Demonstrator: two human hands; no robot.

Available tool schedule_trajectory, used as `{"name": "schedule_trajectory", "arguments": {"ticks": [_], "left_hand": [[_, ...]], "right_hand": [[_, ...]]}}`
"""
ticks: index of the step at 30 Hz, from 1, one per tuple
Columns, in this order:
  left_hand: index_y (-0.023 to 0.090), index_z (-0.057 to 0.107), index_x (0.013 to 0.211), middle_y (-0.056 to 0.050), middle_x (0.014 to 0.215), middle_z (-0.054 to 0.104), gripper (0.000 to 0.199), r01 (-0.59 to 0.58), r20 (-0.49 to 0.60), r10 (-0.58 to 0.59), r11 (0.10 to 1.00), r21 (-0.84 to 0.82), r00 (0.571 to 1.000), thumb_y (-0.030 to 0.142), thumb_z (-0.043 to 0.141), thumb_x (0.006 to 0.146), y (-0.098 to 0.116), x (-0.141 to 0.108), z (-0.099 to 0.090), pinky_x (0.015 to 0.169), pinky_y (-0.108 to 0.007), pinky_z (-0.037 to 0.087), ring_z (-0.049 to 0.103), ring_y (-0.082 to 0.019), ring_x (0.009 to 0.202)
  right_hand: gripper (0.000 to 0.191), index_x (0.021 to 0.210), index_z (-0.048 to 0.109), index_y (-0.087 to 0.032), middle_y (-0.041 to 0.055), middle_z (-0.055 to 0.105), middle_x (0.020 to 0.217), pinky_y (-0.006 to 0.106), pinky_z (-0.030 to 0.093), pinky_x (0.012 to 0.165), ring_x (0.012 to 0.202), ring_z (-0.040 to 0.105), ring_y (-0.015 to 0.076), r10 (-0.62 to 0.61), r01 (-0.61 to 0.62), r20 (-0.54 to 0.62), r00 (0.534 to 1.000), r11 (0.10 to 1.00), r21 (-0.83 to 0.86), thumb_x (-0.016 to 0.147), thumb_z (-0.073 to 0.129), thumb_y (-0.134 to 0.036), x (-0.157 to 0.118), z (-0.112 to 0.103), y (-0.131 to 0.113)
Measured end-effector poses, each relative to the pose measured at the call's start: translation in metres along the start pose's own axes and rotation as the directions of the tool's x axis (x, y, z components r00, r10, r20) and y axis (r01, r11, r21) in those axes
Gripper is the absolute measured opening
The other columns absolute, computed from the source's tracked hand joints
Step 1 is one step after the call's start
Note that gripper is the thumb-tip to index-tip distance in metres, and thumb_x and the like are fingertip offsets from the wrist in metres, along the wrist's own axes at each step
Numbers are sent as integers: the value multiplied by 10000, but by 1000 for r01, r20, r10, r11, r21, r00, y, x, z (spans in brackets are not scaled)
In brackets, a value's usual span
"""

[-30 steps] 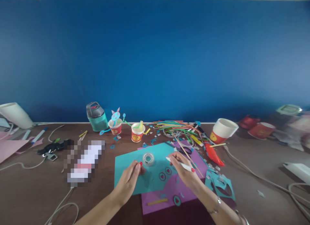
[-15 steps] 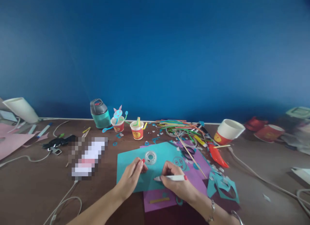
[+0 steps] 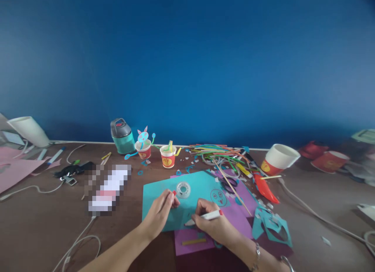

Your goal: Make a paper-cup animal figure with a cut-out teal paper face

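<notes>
In the head view, your right hand (image 3: 212, 223) is closed on the marker (image 3: 213, 214), which slants through your fingers, its tip out to the left at the teal sheet (image 3: 155, 188) and its red end to the right. You can't tell whether the tip touches the paper. Your left hand (image 3: 160, 213) pinches the red cap (image 3: 174, 193) between thumb and forefinger above the same sheet, just beside the tape roll (image 3: 183, 189).

Your fingers hide the marker's middle. Your right forearm partly covers a teal ring (image 3: 218, 244), and both forearms run off the bottom edge. A pixelated patch (image 3: 108, 190) masks whatever lies at left; the far-right cup (image 3: 330, 161) is blurred.

The marker is a slim white tube. The teal sheet is flat paper over a purple sheet (image 3: 234, 216), with a round drawn face (image 3: 219, 197) near its right side. The tape roll is a clear ring. Thin coloured straws (image 3: 216, 152) lie heaped by the blue wall (image 3: 187, 69), left of a tilted, red-and-white cup (image 3: 280, 157). The table (image 3: 52, 225) is dark brown.
</notes>
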State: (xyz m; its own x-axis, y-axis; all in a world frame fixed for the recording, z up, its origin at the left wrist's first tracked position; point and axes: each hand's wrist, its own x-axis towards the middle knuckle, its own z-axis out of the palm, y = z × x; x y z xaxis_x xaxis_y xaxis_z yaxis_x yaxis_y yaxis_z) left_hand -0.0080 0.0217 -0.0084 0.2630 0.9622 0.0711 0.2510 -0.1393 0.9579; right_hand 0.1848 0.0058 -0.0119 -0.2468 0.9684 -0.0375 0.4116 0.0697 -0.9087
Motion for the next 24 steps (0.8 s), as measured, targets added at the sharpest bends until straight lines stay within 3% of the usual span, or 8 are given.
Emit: {"name": "schedule_trajectory", "arguments": {"ticks": [8, 15, 24], "left_hand": [[175, 572, 783, -41, 775, 625, 381, -6, -6, 5, 1000, -15, 1000, 444, 339, 921, 1, 0, 0, 751, -278, 467, 595, -179, 769], [185, 559, 740, -33, 736, 614, 389, -4, -13, 4, 1000, -14, 1000, 459, 343, 912, 4, 1, 1, 739, -283, 476, 592, -176, 741], [179, 557, 761, -35, 752, 616, 385, -8, -2, 8, 1000, -25, 1000, 445, 330, 922, 0, 1, 1, 742, -275, 465, 590, -175, 754]], "right_hand": [[183, 568, 453, -186, -58, 478, 530, 187, 302, 456, 496, 403, 78, 24, -24, 51, 998, 1000, 2, 692, 586, -202, -2, 0, -6], [185, 591, 467, -187, -61, 467, 538, 193, 313, 473, 510, 398, 83, -35, 33, 30, 999, 997, 65, 707, 605, -231, -4, 3, -5], [183, 586, 461, -188, -74, 445, 495, 182, 276, 427, 462, 363, 71, 2, -7, 93, 996, 999, 50, 706, 593, -233, -1, 7, -3]]}}
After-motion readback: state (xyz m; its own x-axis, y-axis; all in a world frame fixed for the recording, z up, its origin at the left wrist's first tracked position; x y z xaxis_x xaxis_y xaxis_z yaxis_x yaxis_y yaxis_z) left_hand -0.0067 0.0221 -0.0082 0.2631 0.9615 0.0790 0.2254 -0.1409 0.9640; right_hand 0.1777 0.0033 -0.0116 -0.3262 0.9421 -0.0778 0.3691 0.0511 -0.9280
